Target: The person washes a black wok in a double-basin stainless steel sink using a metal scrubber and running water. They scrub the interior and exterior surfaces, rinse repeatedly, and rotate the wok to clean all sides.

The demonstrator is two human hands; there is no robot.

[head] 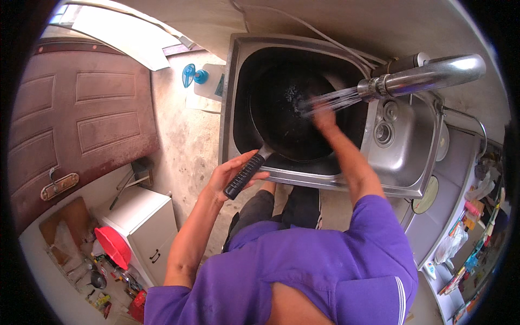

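A large dark pan lies in the big basin of a stainless steel double sink. Its black ribbed handle sticks out over the front rim, and my left hand supports it, the thumb and fingers around it. Water sprays from the chrome faucet at the right, across the basin and into the pan. Over the right part of the pan is my right hand, blurred and partly covered by the spray; whether it holds anything cannot be told.
The small basin with its drain adjoins at the right. A jug with a blue cap stands on the floor beyond the sink's left side. A brown door, a white cabinet and a red plastic basin are at the left.
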